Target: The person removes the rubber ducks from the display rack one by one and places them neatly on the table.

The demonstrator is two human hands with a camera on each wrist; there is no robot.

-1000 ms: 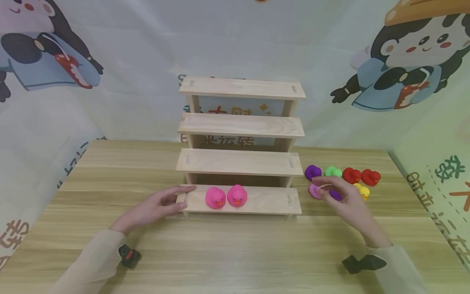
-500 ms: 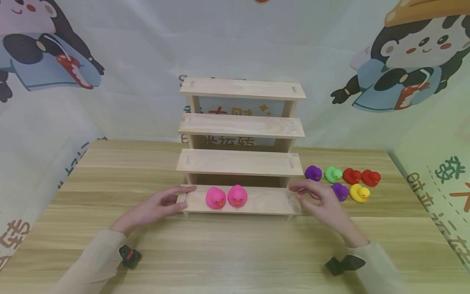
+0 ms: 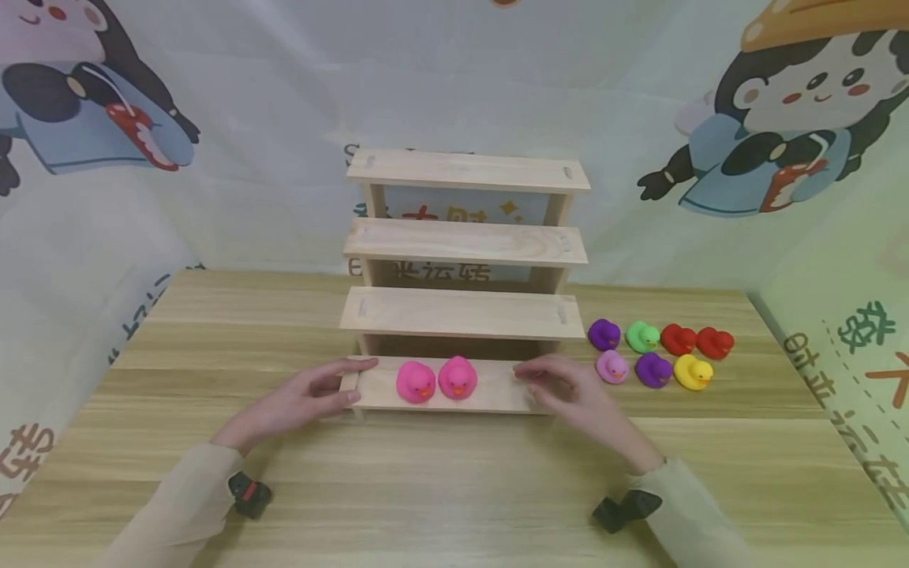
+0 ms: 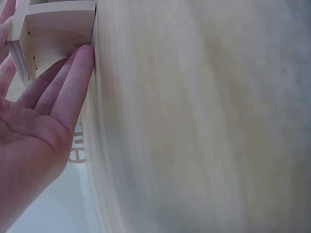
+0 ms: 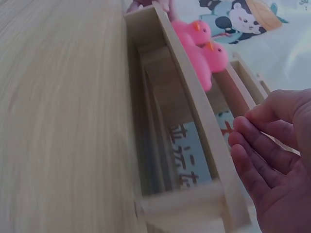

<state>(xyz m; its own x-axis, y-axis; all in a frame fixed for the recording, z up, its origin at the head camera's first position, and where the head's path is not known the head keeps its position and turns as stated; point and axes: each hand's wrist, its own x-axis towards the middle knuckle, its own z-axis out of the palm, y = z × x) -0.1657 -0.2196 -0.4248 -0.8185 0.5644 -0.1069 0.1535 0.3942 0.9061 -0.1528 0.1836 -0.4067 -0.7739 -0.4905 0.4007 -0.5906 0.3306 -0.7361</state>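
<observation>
A light wooden stepped shelf (image 3: 460,314) with several tiers stands on the table. Two pink rubber ducks (image 3: 436,380) sit side by side on its lowest board, left of the middle. My left hand (image 3: 301,402) holds the left end of that board. In the left wrist view, fingers (image 4: 73,87) reach under the board against the side panel. My right hand (image 3: 578,402) is over the board's right end, thumb and fingers bent toward each other. Nothing shows between the right fingertips (image 5: 240,124) in the right wrist view.
Right of the shelf several small rubber ducks stand in two rows: purple (image 3: 604,334), green (image 3: 642,337) and two red ones (image 3: 697,342) behind, lilac (image 3: 612,367), purple (image 3: 653,370) and yellow (image 3: 693,372) in front. A printed cloth (image 3: 284,118) hangs around the table.
My right hand has moved left from above the loose ducks to the right part of the lowest board, uncovering the lilac and purple ducks. The left hand and the pink ducks stay put.
</observation>
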